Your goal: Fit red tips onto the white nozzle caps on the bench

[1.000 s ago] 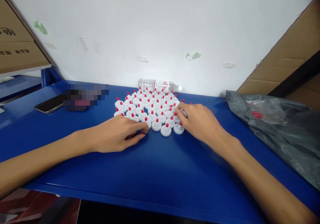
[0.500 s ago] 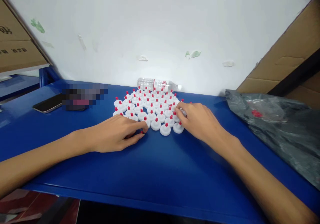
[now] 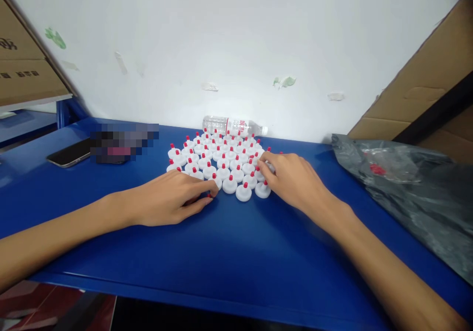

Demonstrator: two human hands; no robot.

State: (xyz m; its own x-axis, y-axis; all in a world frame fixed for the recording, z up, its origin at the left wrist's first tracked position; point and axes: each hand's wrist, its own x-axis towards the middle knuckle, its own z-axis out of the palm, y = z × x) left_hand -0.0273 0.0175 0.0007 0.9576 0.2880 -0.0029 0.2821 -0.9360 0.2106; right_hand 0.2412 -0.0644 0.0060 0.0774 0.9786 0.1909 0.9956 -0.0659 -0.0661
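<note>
Several round white caps with upright red tips (image 3: 229, 185) stand packed together on the blue table (image 3: 236, 262). My left hand (image 3: 173, 198) rests at the near left edge of the group. Its fingers are curled, and a small red tip (image 3: 210, 196) shows between thumb and index finger; the piece's base is hidden. On the right side of the group lies my right hand (image 3: 291, 176), thumb and fingers bent together among the caps. What those fingertips hold, if anything, is hidden. Behind the caps a clear plastic bottle (image 3: 234, 126) with a red and white label lies on its side.
A phone (image 3: 70, 152) lies at the left beside a blurred-out object (image 3: 123, 144). On the right, a dark grey plastic bag (image 3: 417, 198) carries a clear bag with red pieces (image 3: 377, 168). Cardboard (image 3: 417, 84) leans behind it. A white wall (image 3: 236, 35) bounds the back.
Almost nothing differs. The view has shifted very slightly, while both hands keep the same place and grip among the caps.
</note>
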